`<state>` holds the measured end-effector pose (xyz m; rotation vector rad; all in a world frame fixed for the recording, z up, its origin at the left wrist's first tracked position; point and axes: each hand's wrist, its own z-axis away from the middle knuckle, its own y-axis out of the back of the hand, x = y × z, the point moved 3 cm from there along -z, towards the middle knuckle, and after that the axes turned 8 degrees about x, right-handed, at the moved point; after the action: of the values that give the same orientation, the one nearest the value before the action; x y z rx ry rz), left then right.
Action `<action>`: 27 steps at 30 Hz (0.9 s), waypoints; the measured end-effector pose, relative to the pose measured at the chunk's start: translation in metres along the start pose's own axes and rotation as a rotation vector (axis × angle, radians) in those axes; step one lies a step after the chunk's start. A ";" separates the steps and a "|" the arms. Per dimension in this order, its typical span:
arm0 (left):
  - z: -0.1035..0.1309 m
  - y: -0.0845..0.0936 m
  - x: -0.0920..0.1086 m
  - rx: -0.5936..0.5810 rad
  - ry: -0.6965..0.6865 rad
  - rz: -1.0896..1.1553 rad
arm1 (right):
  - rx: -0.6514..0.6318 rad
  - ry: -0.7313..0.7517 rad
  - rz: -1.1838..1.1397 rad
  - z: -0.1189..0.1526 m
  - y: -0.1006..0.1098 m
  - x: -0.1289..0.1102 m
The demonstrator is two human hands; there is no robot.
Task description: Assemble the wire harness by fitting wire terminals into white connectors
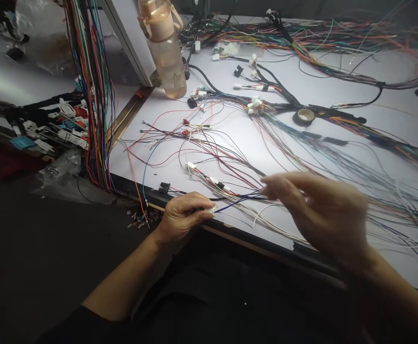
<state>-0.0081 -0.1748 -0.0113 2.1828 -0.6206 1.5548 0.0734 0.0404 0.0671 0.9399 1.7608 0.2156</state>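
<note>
Left hand (185,212): its fingers pinch a white connector (212,210) at the near edge of the tabletop (175,174).
Right hand (323,215): blurred, beside the dark blue wires (235,201); I cannot tell if its fingers pinch them.
Wire step: probably fitting or checking wires in the connector.
Next move: seems to call for a steady connector and gentle, straight handling.
Hidden: part of the connector (under the left fingers) and the far wire ends.

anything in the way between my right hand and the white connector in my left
Nothing visible blocks the gap: only blue wiring spans it, running from the white connector in your left hand to the fingertips of your right hand. Other loose wires lie on the table around it.
</note>
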 end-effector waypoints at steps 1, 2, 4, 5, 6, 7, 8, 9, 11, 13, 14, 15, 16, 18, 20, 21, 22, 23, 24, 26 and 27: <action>0.000 -0.001 0.001 -0.015 -0.009 -0.001 | -0.029 0.008 0.052 -0.010 -0.004 0.002; -0.001 -0.003 0.003 -0.038 -0.021 -0.007 | -0.100 0.018 0.101 -0.020 -0.013 0.005; -0.005 -0.007 0.008 -0.103 -0.071 -0.033 | -0.315 0.011 0.205 -0.036 -0.040 0.014; -0.007 -0.010 0.010 -0.139 -0.109 -0.053 | -0.425 0.006 0.256 -0.041 -0.055 0.017; -0.010 -0.012 0.012 -0.170 -0.152 -0.074 | -0.510 0.005 0.302 -0.046 -0.068 0.020; -0.013 -0.014 0.014 -0.194 -0.196 -0.094 | -0.573 0.010 0.342 -0.048 -0.080 0.022; -0.016 -0.015 0.014 -0.208 -0.232 -0.116 | -0.611 0.017 0.372 -0.050 -0.090 0.023; -0.018 -0.016 0.012 -0.215 -0.255 -0.139 | -0.632 0.023 0.393 -0.051 -0.098 0.023; -0.021 -0.017 0.006 -0.225 -0.271 -0.190 | -0.664 0.022 0.408 -0.050 -0.107 0.022; -0.021 -0.017 -0.002 -0.235 -0.270 -0.250 | -0.683 0.007 0.397 -0.049 -0.111 0.022; -0.020 -0.017 -0.005 -0.239 -0.268 -0.280 | -0.680 -0.011 0.389 -0.049 -0.111 0.023; -0.020 -0.017 -0.008 -0.241 -0.267 -0.304 | -0.672 -0.036 0.381 -0.050 -0.111 0.025; -0.019 -0.017 -0.009 -0.242 -0.264 -0.320 | -0.659 -0.069 0.377 -0.050 -0.109 0.027; -0.018 -0.017 -0.011 -0.244 -0.255 -0.329 | -0.633 -0.138 0.376 -0.052 -0.105 0.033; -0.019 -0.017 -0.011 -0.242 -0.243 -0.318 | -0.620 -0.181 0.360 -0.053 -0.101 0.037; -0.019 -0.017 -0.010 -0.238 -0.238 -0.312 | -0.612 -0.189 0.344 -0.053 -0.099 0.037; -0.020 -0.017 -0.009 -0.235 -0.233 -0.307 | -0.601 -0.190 0.325 -0.053 -0.099 0.037; -0.021 -0.017 -0.009 -0.231 -0.232 -0.305 | -0.591 -0.183 0.309 -0.052 -0.100 0.036; -0.021 -0.017 -0.008 -0.229 -0.231 -0.305 | -0.582 -0.169 0.301 -0.052 -0.101 0.034; -0.021 -0.017 -0.008 -0.229 -0.229 -0.312 | -0.571 -0.122 0.323 -0.052 -0.107 0.029; -0.021 -0.016 -0.008 -0.230 -0.227 -0.314 | -0.577 -0.092 0.346 -0.052 -0.110 0.026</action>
<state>-0.0177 -0.1485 -0.0128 2.1699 -0.4676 1.0350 -0.0284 -0.0003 0.0079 0.7999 1.3263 0.8405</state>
